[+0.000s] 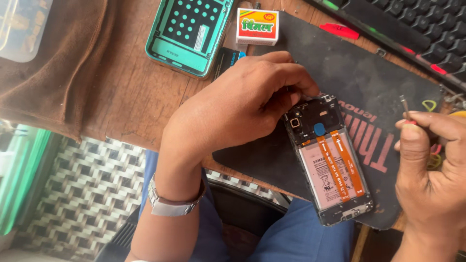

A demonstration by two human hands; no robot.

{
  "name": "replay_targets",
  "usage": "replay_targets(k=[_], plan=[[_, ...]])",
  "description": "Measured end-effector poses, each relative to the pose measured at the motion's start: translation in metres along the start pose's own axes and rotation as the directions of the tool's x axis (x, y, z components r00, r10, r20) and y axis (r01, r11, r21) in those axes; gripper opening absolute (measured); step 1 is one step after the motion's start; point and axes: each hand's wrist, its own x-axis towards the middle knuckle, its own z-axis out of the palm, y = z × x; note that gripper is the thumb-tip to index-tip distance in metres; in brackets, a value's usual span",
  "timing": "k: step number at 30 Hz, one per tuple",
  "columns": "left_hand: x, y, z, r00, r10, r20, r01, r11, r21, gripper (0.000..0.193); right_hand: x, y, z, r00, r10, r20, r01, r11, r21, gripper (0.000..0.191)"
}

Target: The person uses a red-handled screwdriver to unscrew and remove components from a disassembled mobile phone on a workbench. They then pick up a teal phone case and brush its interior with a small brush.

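Observation:
An opened phone [330,160] lies back-up on a black mat [340,73], its battery and two orange flex cables exposed. My left hand [238,106] reaches across from the left, with its fingertips pinched at the phone's top edge near the camera. Whether it holds a small part there is hidden by the fingers. My right hand [432,170] hovers to the right of the phone and grips a thin metal tool [405,107] with a red handle, tip pointing up.
A teal phone back frame [189,34] and a small white-and-orange box [257,26] lie at the top of the wooden table [121,87]. A black keyboard [417,34] fills the upper right. A brown cloth [63,63] covers the table's left part.

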Motion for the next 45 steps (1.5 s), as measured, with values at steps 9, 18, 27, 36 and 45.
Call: replay_targets(k=[9, 18, 27, 36, 45], plan=[[0.002, -0.002, 0.003, 0.999, 0.044, -0.019, -0.043, 0.998, 0.042, 0.011, -0.003, 0.006, 0.0, 0.977, 0.176, -0.12, -0.147, 0.965, 0.216, 0.021], [0.008, 0.008, 0.0, 1.0, 0.005, 0.01, -0.006, 1.0, 0.029, 0.022, 0.049, -0.002, -0.014, 0.992, -0.128, -0.016, 0.127, 0.938, 0.323, 0.023], [0.01, 0.009, 0.002, 0.998, -0.059, 0.033, 0.057, 0.997, 0.058, 0.022, 0.097, -0.024, 0.002, 0.949, -0.26, 0.179, 0.194, 0.928, 0.318, 0.032], [0.011, 0.011, 0.005, 0.997, -0.055, 0.061, 0.047, 0.991, 0.123, 0.028, 0.098, -0.008, 0.004, 0.876, -0.442, 0.195, 0.358, 0.864, 0.354, 0.037], [0.011, 0.009, 0.007, 0.997, -0.031, 0.068, 0.022, 0.991, 0.129, 0.027, 0.101, -0.018, 0.001, 0.852, -0.471, 0.23, 0.399, 0.867, 0.298, 0.035]])
